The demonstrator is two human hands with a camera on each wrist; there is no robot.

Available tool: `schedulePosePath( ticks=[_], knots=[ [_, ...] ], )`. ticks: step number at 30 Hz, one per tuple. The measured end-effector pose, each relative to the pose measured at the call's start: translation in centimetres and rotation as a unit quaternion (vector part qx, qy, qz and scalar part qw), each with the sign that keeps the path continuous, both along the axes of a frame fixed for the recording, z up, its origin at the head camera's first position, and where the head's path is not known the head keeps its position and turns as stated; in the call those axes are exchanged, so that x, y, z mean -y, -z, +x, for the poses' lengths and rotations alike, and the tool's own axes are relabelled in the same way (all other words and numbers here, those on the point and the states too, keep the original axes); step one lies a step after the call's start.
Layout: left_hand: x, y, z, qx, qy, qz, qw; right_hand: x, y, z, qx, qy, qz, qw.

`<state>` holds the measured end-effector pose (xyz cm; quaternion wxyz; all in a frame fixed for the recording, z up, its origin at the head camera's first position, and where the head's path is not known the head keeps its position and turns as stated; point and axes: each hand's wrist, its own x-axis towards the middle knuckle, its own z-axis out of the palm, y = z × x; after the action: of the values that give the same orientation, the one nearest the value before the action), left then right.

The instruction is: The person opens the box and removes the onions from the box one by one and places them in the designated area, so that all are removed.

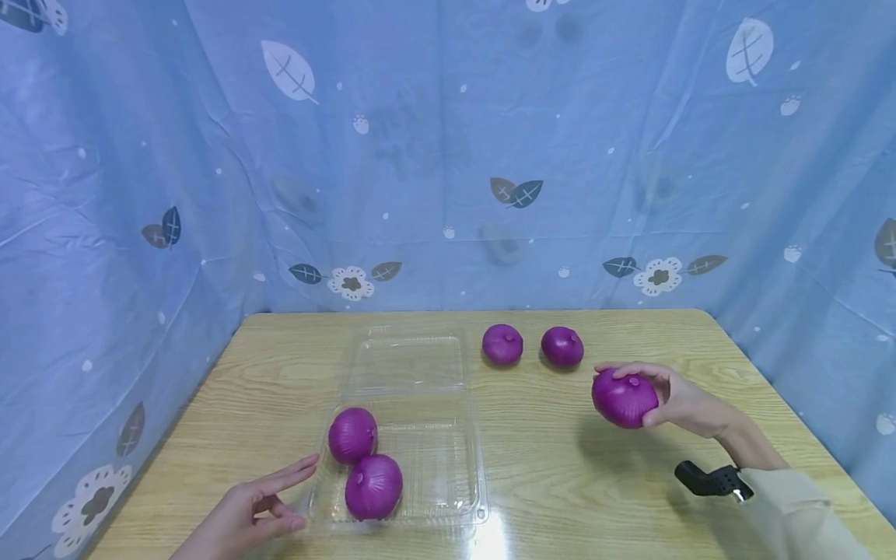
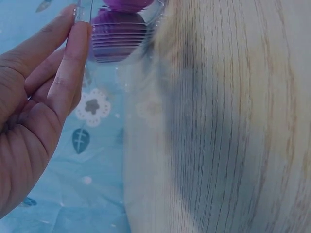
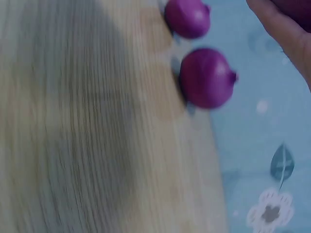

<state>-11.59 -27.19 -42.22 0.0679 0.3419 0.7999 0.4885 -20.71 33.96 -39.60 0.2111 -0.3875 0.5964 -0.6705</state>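
Observation:
My right hand (image 1: pixel 668 397) grips a purple onion (image 1: pixel 624 399) above the right side of the table, fingers over its top and thumb at its lower side. In the right wrist view, only part of that hand (image 3: pixel 286 36) shows, at the upper right corner. A clear plastic clamshell box (image 1: pixel 441 474) lies unfolded, its lid (image 1: pixel 409 362) toward the back. Inside its left part sit two onions, one behind (image 1: pixel 353 435) and one in front (image 1: pixel 374 488). My left hand (image 1: pixel 248 509) is at the box's left edge, fingertips touching the rim, finger and thumb spread apart along it.
Two more onions, a left one (image 1: pixel 502 344) and a right one (image 1: pixel 562 347), rest near the back of the wooden table (image 1: pixel 546 482). A blue patterned curtain (image 1: pixel 448 155) hangs behind and at both sides. A black strap piece (image 1: pixel 710 478) sits by the right sleeve.

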Motion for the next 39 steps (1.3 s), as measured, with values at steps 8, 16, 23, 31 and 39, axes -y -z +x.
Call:
schedulePosePath(
  ticks=[8, 16, 23, 31, 39],
  knots=[
    [0.0, 0.1, -0.1, -0.017, 0.012, 0.015, 0.9997, -2.7, 1.2, -1.2, 0.04, 0.071, 0.012, 0.9966],
    [-0.2, -0.1, -0.1, -0.015, 0.004, 0.008, 0.9999, -5.3, 2.0, -2.6, 0.07, 0.102, -0.025, 0.9921],
    [-0.2, -0.1, 0.1, 0.002, 0.001, 0.006, 1.0, -7.3, 2.5, -4.4, 0.076, 0.147, -0.005, 0.9863],
    [-0.2, -0.2, 0.2, 0.008, -0.003, 0.004, 1.0, -8.0, 3.2, -5.6, 0.125, 0.272, 0.078, 0.951],
    [-0.1, -0.3, 0.3, 0.021, -0.012, -0.006, 0.9997, -8.1, 4.1, -6.4, 0.098, 0.3, 0.164, 0.9346]
  ],
)
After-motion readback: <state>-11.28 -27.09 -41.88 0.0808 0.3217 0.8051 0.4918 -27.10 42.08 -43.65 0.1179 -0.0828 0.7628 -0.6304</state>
